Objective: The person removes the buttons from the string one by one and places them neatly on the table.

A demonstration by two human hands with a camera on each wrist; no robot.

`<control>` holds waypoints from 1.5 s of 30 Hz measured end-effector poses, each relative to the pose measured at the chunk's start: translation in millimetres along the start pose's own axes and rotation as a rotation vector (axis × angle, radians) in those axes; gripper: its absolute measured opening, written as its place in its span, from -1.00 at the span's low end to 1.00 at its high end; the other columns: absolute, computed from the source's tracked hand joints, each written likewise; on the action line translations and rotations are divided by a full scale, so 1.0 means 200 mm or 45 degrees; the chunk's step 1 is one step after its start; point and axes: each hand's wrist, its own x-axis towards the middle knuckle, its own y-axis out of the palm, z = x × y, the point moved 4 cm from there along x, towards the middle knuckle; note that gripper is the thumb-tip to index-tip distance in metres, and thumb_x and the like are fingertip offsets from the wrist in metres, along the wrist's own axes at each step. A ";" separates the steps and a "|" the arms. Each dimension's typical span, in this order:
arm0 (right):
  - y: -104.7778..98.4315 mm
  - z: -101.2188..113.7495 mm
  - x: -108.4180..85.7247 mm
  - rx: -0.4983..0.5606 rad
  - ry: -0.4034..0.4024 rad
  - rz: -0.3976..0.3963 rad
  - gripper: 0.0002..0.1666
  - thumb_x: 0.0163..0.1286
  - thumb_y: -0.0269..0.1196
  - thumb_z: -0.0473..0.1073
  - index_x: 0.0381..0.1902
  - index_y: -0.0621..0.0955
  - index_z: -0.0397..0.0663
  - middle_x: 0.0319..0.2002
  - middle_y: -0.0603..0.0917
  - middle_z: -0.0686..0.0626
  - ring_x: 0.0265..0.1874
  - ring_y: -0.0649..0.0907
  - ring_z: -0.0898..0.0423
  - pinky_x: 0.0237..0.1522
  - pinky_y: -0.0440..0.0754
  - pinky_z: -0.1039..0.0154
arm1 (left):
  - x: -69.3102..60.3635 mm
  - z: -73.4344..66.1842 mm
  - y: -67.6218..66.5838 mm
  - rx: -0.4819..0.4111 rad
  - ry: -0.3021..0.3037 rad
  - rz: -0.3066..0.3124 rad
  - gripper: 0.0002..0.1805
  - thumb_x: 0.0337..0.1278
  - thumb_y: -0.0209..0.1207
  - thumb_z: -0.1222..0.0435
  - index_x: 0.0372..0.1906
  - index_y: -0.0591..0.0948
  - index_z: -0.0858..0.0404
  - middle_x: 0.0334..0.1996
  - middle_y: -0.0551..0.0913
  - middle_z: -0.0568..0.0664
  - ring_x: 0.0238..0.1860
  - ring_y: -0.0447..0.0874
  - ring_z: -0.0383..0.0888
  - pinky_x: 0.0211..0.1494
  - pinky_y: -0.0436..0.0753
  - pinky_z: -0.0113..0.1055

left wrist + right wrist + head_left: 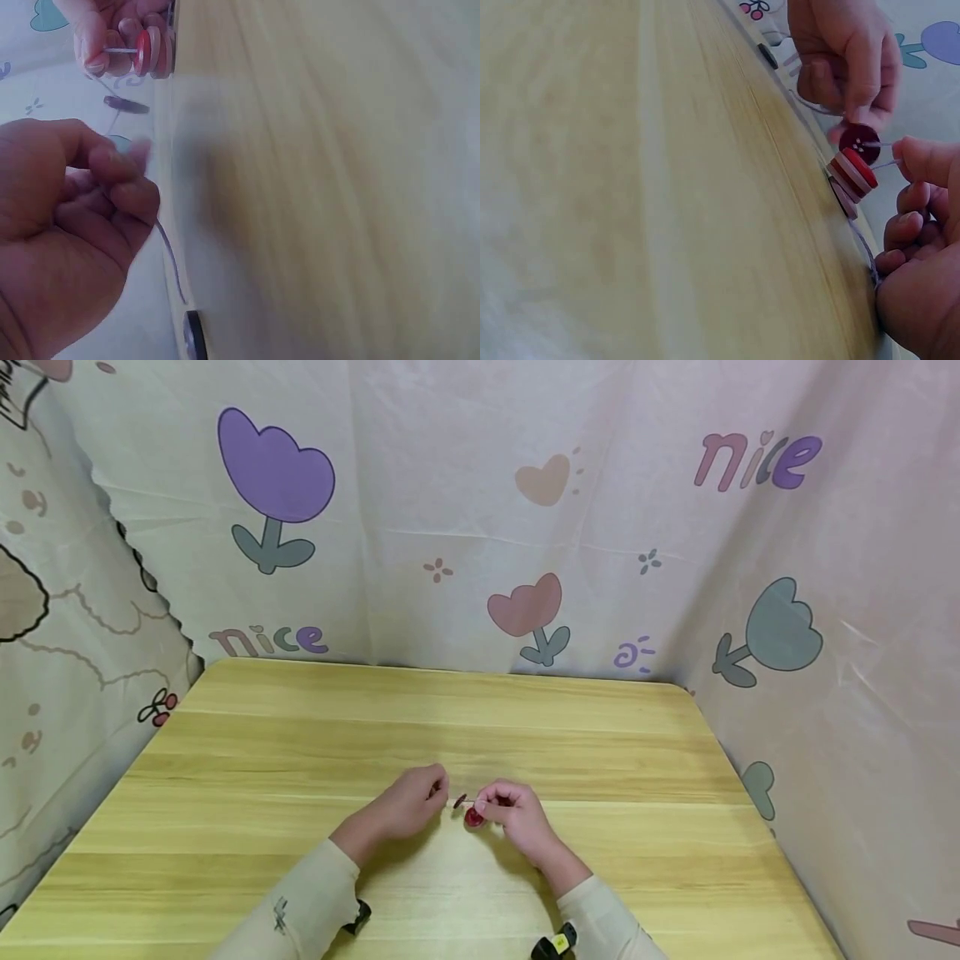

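The left hand (405,803) and right hand (521,818) are angled in over the table (465,727) from eight and five o'clock, the cord (170,252) pinched in curled fingers by each, a dark button (460,801) strung between them and stacked buttons (853,175) at the right hand's nine o'clock

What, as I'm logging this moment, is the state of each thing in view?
Left hand: curled, holding the string.
Right hand: pinching the string.
String: threaded through buttons, running between both hands.
Dark red button: threaded, apart from the button stack.
Button stack: threaded, mostly face to face.
Dark disc: string runs toward it; whether attached, unclear.
Patterned cloth: hanging, creased.
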 end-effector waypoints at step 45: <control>0.00 0.01 -0.01 0.026 -0.022 0.052 -0.84 0.39 0.26 -0.35 -0.27 0.63 -0.46 -0.32 0.64 -0.21 -0.28 0.61 -0.01 -0.18 0.53 0.18 | -0.04 -0.01 -0.08 -0.159 -0.006 -0.013 -0.74 0.06 0.44 0.27 -0.13 0.66 0.16 -0.66 0.21 -0.17 -0.63 0.10 -0.27 -0.50 0.24 -0.37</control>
